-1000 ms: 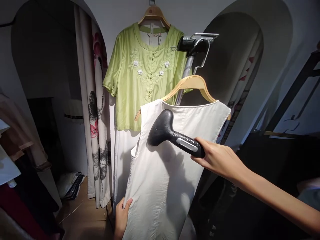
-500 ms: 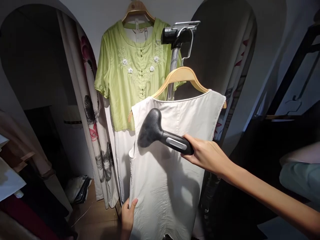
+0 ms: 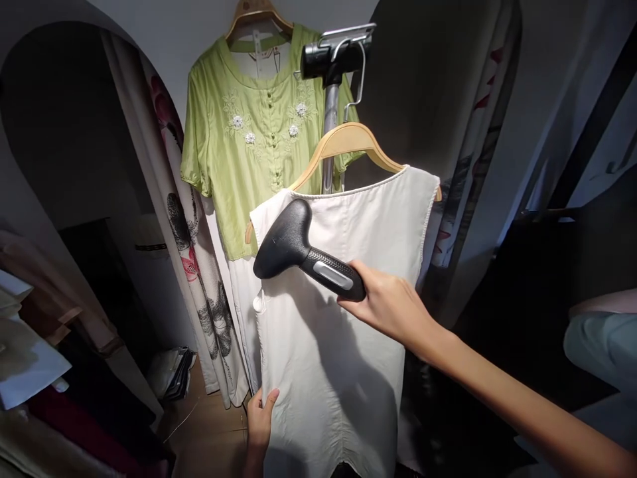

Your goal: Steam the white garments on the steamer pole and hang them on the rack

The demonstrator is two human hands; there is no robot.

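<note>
My right hand point(image 3: 385, 299) is wrapped round the handle of a black garment steamer point(image 3: 286, 239). The steamer's head lies over the upper left of a white sleeveless dress point(image 3: 368, 232), near its armhole; whether it touches the cloth I cannot tell. A wooden hanger point(image 3: 346, 139) carries the dress and hooks onto a metal stand point(image 3: 330, 113). Lower down, my left hand point(image 3: 259, 415) pinches the left side edge of the dress between thumb and fingers. The hem's middle shows at the bottom of the view.
Behind the stand hangs a green embroidered blouse point(image 3: 213, 139) on another hanger. A floral curtain point(image 3: 192, 265) drops beside it. Folded packets point(image 3: 173, 372) lie on the floor at left. More clothes point(image 3: 64, 318) crowd the left edge, and dark garments point(image 3: 537, 279) stand at right.
The steamer and my right hand have shifted left and slightly up across the dress, nearer its armhole edge. My left hand keeps its pinch on the side edge. The view has tilted slightly.
</note>
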